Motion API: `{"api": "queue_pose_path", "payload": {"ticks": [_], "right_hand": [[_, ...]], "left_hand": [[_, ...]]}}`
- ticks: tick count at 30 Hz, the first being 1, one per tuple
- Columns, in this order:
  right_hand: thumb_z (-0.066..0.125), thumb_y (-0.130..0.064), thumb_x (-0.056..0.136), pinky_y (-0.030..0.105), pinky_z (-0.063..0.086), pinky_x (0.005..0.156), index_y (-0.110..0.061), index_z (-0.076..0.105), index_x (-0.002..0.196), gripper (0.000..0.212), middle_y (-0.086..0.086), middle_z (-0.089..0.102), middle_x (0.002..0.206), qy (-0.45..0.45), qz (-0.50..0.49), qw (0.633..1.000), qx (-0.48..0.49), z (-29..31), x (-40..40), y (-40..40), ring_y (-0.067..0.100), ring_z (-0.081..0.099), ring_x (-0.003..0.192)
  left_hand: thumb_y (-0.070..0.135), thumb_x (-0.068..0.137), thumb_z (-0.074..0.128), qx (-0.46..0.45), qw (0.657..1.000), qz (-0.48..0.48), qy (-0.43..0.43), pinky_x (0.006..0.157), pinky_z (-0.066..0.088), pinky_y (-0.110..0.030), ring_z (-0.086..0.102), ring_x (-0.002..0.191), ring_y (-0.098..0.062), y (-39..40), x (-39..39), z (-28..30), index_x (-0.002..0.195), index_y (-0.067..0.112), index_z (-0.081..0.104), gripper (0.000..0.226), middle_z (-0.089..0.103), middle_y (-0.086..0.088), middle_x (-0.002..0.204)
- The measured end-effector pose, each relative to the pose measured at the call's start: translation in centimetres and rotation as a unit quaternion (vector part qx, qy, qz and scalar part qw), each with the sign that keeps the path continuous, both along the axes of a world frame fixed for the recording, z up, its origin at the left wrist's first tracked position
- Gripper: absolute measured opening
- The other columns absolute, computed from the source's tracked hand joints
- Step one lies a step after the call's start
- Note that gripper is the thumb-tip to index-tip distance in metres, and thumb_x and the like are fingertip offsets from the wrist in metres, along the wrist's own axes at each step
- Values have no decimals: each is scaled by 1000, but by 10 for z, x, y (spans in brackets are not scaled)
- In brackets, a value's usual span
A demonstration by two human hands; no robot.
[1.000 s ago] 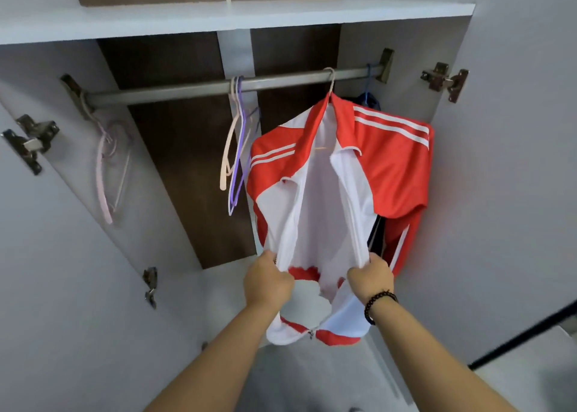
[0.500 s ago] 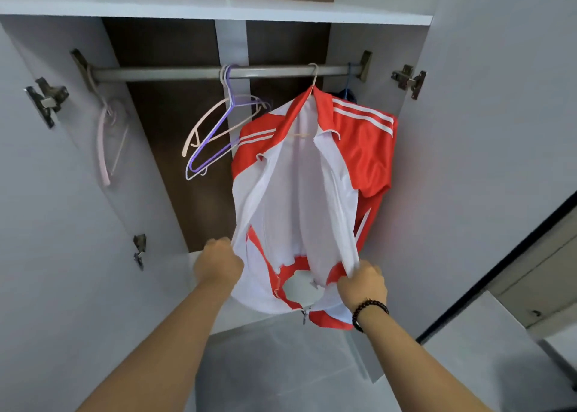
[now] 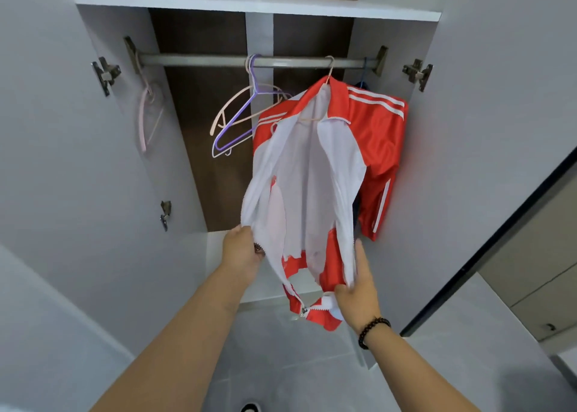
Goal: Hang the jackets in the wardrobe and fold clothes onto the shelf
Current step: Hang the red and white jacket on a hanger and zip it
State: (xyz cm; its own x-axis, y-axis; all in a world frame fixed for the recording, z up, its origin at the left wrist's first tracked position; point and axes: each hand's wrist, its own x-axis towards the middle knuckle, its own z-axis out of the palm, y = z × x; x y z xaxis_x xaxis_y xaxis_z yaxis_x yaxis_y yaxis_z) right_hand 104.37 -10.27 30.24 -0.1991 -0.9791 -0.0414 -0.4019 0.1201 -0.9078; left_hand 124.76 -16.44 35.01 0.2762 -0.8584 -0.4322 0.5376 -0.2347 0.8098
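Note:
A red and white jacket (image 3: 371,130) hangs unzipped on a pale hanger from the metal rail (image 3: 203,60) inside the open wardrobe. My left hand (image 3: 242,250) pinches the jacket's left zipper edge near the hem. My right hand (image 3: 356,296) holds the right front edge low down, thumb over the white lining and fingers behind the cloth. The zipper's bottom end (image 3: 303,311) dangles between the two hands. A dark garment (image 3: 362,84) hangs behind the jacket, mostly hidden.
Empty purple and pale hangers (image 3: 246,114) hang at mid rail, and a pink hanger (image 3: 144,114) at the left end. A white shelf (image 3: 218,3) spans above the rail. Both wardrobe doors (image 3: 62,161) stand open. Grey tiled floor lies below.
The view pulled back and tilted. My left hand slid to the left zipper edge and my right hand dropped lower on the right edge, loosening its fist.

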Motion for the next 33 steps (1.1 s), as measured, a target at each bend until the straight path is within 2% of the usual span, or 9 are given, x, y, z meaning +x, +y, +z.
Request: {"api": "queue_pose_path", "payload": {"ticks": [2, 5, 9, 12, 15, 18, 22, 29, 33], "right_hand": [[41, 13, 82, 11, 42, 90, -47, 29, 142, 85, -10, 39, 114, 77, 90, 993, -21, 5, 2, 2, 4, 46, 100], [37, 15, 85, 17, 39, 101, -35, 69, 101, 62, -3, 36, 116, 149, 201, 968, 12, 18, 5, 3, 6, 43, 98], [37, 16, 80, 21, 52, 76, -18, 74, 78, 51, 8, 52, 108, 140, 227, 963, 34, 31, 8, -2, 16, 59, 84], [32, 18, 77, 18, 49, 73, -11, 75, 81, 53, 17, 62, 107, 91, 227, 968, 57, 31, 12, -1, 27, 62, 91], [32, 17, 80, 22, 50, 87, -15, 74, 84, 53, 17, 59, 116, 70, 221, 970, 79, 26, 14, 2, 26, 60, 100], [39, 15, 82, 27, 49, 96, -16, 73, 88, 47, 15, 56, 120, 55, 216, 969, 103, 24, 16, 4, 23, 58, 107], [45, 13, 83, 32, 48, 99, -15, 73, 94, 41, 14, 54, 123, 22, 196, 975, 104, 26, 17, 7, 24, 55, 112], [39, 14, 82, 23, 49, 94, -24, 71, 90, 50, -5, 58, 112, -5, 154, 985, 76, 29, 11, 12, 14, 56, 108], [41, 13, 83, 28, 43, 102, -25, 69, 93, 48, 4, 51, 120, 27, 137, 987, 73, 27, 4, 12, 17, 51, 111]], "left_hand": [[-7, 89, 35, -18, 999, -21, 23, 54, 47, -24, 54, 65, -20, 6, -6, 6, 106, -2, 62, 32, 61, -12, 79], [-6, 93, 41, -36, 998, -44, 39, 46, 46, -21, 53, 52, -12, 12, -15, 16, 107, -3, 62, 25, 63, -10, 75], [-5, 94, 50, -38, 994, -70, 69, 63, 55, -25, 71, 70, -14, 27, -19, 8, 101, 13, 56, 20, 73, -10, 85], [0, 92, 55, 43, 996, -66, 31, 65, 51, -25, 67, 76, -13, 48, -28, -24, 89, 18, 55, 19, 70, -5, 83], [5, 92, 51, 191, 980, -48, -38, 56, 42, -24, 50, 65, -17, 68, -37, -60, 79, 10, 56, 15, 53, -7, 74], [16, 98, 46, 250, 958, -104, 88, 70, 46, -33, 57, 76, -23, 77, -47, -74, 100, 4, 52, 13, 58, -13, 87], [26, 103, 43, 200, 948, -156, 191, 77, 53, -40, 67, 90, -30, 70, -55, -69, 119, -8, 58, 40, 73, -17, 90], [23, 92, 64, 174, 947, -179, 203, 78, 54, -34, 68, 90, -21, 66, -55, -70, 104, 5, 70, 23, 76, -6, 86], [13, 95, 57, 142, 957, -168, 189, 73, 51, -26, 67, 83, -15, 62, -56, -67, 106, 7, 67, 16, 76, -2, 82]]}}
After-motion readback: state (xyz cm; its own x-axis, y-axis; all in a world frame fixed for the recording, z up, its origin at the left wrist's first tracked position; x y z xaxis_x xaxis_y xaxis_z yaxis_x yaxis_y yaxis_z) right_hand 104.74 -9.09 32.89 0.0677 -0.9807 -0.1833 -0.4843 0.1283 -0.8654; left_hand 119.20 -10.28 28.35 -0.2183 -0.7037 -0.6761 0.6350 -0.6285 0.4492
